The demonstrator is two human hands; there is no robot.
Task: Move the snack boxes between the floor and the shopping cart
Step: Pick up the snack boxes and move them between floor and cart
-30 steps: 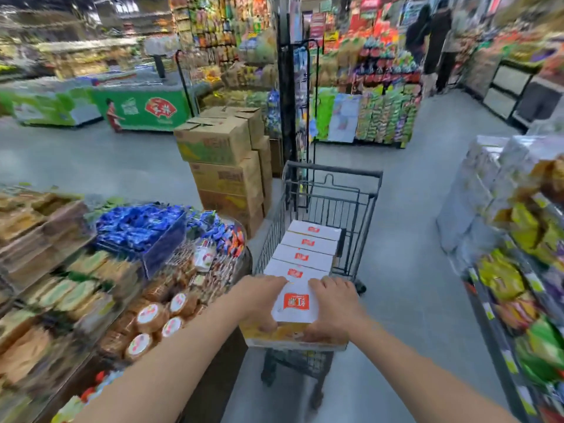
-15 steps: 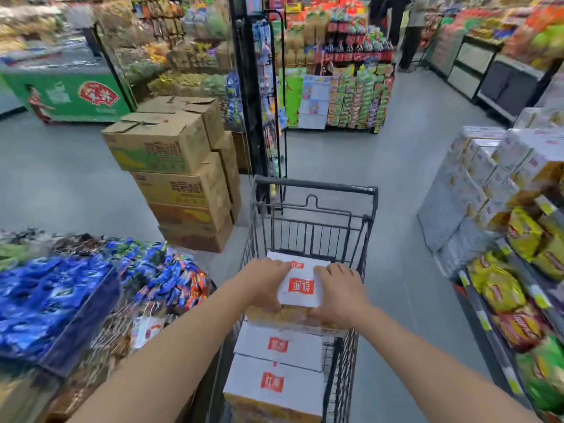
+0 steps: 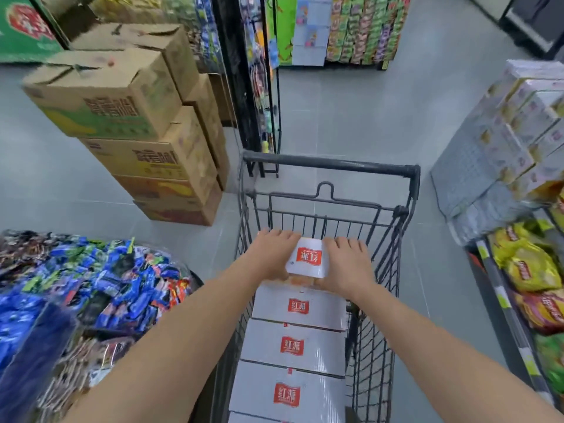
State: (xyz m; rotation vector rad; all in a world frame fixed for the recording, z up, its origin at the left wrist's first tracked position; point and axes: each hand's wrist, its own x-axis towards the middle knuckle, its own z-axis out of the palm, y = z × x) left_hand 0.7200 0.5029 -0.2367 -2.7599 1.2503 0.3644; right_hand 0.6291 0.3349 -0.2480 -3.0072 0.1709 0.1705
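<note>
A white snack box (image 3: 309,260) with a red label sits at the far end of the dark wire shopping cart (image 3: 332,166). My left hand (image 3: 274,254) grips its left side and my right hand (image 3: 348,261) grips its right side, fingers lying over the top. Three more white boxes (image 3: 294,346) with the same red label lie in a row in the cart, nearer to me than the held one. The held box's lower part is hidden by the hands and the row.
Stacked brown cartons (image 3: 131,117) stand on the floor left of the cart. A bin of blue snack packets (image 3: 91,288) is at the near left. Wrapped pale boxes (image 3: 512,141) and a chip shelf (image 3: 531,279) line the right. A black rack (image 3: 244,71) stands ahead.
Both hands have carried the box forward and down over the row to the cart's far end. The view has moved closer and tilted down.
</note>
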